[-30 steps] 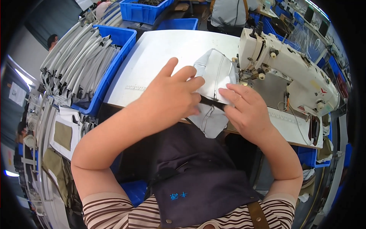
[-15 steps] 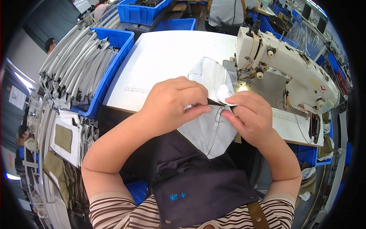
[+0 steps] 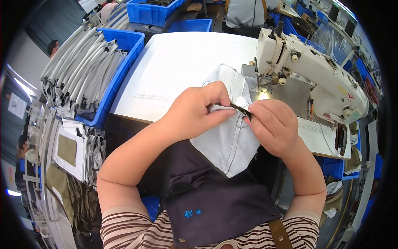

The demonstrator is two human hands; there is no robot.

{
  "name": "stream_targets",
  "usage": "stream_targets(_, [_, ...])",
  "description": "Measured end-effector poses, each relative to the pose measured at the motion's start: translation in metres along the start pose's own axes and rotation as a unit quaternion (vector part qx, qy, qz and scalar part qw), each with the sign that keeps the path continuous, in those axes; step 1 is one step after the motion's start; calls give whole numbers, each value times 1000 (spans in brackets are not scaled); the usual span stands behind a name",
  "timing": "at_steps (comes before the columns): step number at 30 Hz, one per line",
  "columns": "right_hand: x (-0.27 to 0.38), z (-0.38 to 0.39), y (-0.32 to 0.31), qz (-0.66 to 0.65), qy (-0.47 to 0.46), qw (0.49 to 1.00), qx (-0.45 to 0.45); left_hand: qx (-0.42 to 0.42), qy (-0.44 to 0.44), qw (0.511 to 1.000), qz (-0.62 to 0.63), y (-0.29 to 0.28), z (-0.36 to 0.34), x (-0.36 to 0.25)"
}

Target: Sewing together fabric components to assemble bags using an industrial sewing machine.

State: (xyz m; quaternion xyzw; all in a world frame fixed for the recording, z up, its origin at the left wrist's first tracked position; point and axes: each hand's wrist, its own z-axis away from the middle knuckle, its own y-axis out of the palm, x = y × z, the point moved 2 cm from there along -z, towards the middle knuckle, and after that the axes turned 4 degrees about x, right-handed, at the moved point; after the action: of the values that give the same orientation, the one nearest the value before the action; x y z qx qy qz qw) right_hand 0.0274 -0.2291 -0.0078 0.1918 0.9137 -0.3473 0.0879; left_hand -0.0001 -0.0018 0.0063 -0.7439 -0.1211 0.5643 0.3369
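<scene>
At centre frame, the left hand (image 3: pixel 197 108), earlier spread, now pinches the pale-grey, dark-edged sewn fabric (image 3: pixel 215 145) opposite the likewise pinching right hand (image 3: pixel 274 126), apparently steadying its seam (image 3: pixel 235 143).

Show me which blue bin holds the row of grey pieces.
The left bin, beside the white table; only it shows that row. The farthest bin shows dark items.

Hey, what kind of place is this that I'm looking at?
Probably a sewing workshop or factory floor: a white sewing machine stands on the worktable, a blue bin holds many grey-white fabric-like pieces, and a pale stitched cloth is held at the worktable's edge.
</scene>
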Motion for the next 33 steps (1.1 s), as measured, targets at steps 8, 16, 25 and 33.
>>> stream_targets(8, [-1,0,1,-8,16,1000,3,-25,45,999,11,4,-1,3])
stream_targets(16, [-7,3,0,-59,55,996,36,-57,180,961,-205,-4,-3,1])
stream_targets(25, [-1,-9,0,-110,71,989,72,-114,254,940,-199,2,-1,0])
stream_targets(33, [-3,5,7,-289,259,919,76,-98,262,939,-203,10,3,2])
